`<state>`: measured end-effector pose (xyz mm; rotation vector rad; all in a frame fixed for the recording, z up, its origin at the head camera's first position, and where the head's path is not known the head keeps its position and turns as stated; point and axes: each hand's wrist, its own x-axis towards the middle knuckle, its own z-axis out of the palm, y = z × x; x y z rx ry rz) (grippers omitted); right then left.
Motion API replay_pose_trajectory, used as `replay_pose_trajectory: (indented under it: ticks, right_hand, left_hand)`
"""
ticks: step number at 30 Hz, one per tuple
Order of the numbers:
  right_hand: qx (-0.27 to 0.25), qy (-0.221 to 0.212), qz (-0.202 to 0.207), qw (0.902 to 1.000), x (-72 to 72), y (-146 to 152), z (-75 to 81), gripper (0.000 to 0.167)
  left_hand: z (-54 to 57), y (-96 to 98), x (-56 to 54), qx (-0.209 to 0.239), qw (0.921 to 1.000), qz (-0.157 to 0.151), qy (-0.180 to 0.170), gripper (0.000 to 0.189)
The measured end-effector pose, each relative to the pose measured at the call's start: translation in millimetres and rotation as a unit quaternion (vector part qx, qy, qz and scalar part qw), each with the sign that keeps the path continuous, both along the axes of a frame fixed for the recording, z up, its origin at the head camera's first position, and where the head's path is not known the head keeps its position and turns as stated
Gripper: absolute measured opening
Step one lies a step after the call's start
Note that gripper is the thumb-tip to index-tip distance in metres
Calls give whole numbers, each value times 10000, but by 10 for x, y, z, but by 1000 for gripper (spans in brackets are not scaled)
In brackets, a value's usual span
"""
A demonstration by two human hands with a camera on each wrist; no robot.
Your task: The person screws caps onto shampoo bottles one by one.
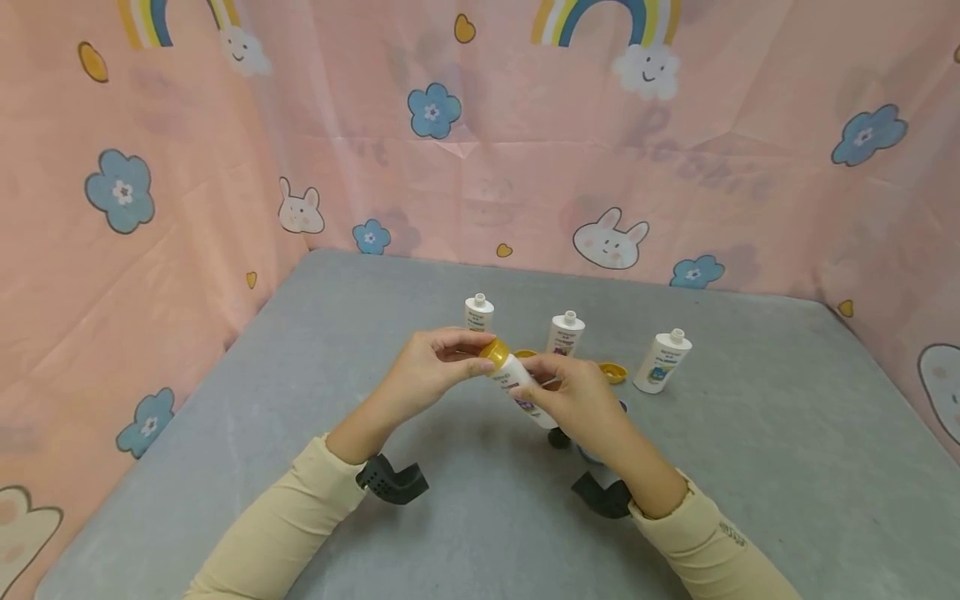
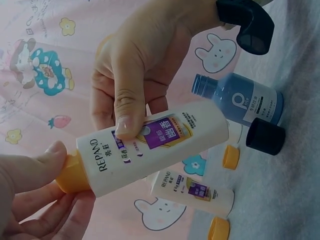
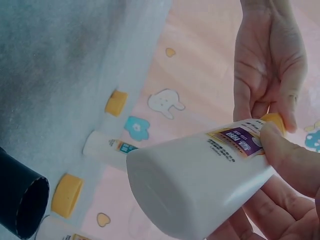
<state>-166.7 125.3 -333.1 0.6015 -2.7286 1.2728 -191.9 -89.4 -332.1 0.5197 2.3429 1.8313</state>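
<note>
Over the middle of the table, a white bottle with a purple label is held tilted between both hands. My left hand pinches its yellow cap between thumb and fingers. The cap sits on the bottle's end; how tightly it is fitted cannot be seen. My right hand grips the bottle's body, thumb across the label. In the right wrist view the bottle's base faces the camera.
Three uncapped white bottles stand behind: left, middle, right. A yellow cap lies between two of them. An open blue bottle and a black cap are near my right hand. Pink curtains border the table.
</note>
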Motion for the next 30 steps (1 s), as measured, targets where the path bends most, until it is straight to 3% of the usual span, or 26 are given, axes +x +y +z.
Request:
replay_pose_trajectory:
  ticks: [30]
  right_hand:
    - [-206,-528,84,9984,-13,8,20,23]
  left_hand:
    - [-31,-47,-30,132,9962,-655,567,36]
